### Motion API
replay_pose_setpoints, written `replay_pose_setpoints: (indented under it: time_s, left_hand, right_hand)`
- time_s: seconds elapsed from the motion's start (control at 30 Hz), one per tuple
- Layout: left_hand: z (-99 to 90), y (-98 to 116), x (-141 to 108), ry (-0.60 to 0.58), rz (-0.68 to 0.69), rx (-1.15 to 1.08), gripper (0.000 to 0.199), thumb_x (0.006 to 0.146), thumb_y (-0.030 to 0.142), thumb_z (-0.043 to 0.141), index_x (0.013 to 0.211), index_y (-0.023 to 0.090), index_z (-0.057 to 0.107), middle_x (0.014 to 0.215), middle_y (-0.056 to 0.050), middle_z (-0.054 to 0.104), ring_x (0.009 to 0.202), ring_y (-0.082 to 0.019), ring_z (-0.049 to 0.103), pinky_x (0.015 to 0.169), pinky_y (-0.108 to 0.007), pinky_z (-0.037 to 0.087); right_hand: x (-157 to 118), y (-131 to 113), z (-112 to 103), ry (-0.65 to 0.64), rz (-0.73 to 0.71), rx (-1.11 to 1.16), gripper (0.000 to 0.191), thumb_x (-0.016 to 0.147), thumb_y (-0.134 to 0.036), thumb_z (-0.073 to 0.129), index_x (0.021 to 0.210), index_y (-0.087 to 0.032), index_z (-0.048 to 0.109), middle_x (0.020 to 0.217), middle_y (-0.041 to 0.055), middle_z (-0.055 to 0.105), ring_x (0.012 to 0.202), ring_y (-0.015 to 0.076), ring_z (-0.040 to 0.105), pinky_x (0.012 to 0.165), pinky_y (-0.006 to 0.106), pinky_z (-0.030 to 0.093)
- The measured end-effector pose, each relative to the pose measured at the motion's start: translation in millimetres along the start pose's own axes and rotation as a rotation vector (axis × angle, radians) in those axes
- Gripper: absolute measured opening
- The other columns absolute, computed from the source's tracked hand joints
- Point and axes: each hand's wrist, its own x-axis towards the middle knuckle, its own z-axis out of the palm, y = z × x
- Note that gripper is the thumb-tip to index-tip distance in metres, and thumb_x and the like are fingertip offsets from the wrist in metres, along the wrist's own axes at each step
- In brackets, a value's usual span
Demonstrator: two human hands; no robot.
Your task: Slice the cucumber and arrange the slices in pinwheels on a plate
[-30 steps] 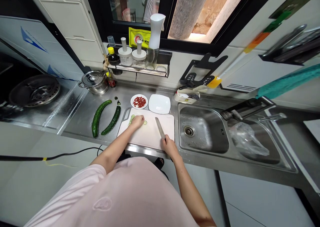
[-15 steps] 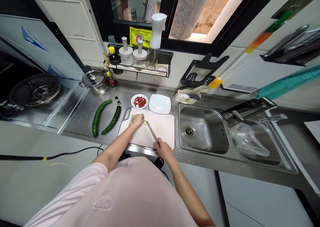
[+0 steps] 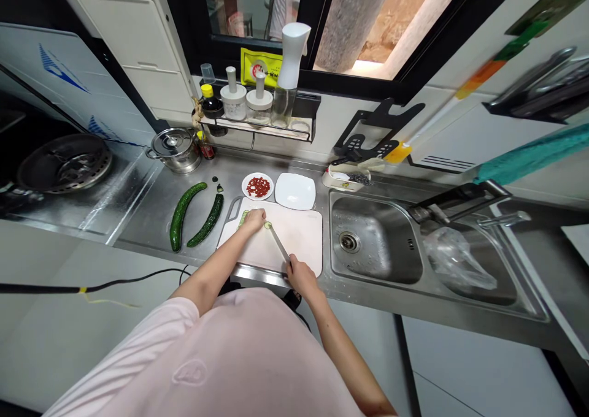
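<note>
On the white cutting board (image 3: 294,236), my left hand (image 3: 254,222) is closed over a piece of cucumber that its fingers mostly hide. Pale green cucumber slices (image 3: 242,217) show at that hand's left side. A round cucumber slice (image 3: 267,225) lies just right of the fingertips, against the knife tip. My right hand (image 3: 301,274) is wrapped round the handle of a knife (image 3: 279,245), whose blade slants up and left to the slice. Left of the board lie two whole-looking green cucumbers, one lighter (image 3: 183,216) and one darker (image 3: 208,222).
Behind the board stand a small plate of chopped red pieces (image 3: 258,187) and a white square plate (image 3: 295,191). Small cucumber ends (image 3: 219,188) lie near a lidded pot (image 3: 175,149). The sink (image 3: 375,239) adjoins on the right; a bottle rack (image 3: 257,127) hangs above.
The knife blade has tilted slightly at the cucumber slice, and its flat side looks narrower. Both hands stay in nearly the same places; the view shifts a little.
</note>
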Motion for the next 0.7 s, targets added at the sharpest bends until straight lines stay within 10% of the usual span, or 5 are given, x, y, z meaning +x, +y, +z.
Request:
replay_pose_setpoints:
  time_s: [0.7]
  left_hand:
    - [0.0,1,2,-0.015,-0.017,0.032,0.015,0.077,0.028,0.06,0.091,0.023,0.062,0.098,-0.005,0.068,0.093,-0.019,0.06,0.075,-0.026,0.041]
  right_hand:
    - [6,-9,-13,-0.068,-0.019,0.015,0.023,0.094,-0.024,0.031,0.113,-0.02,0.043,0.094,0.0113,0.065,0.087,0.0222,0.062,0.066,0.027,0.036]
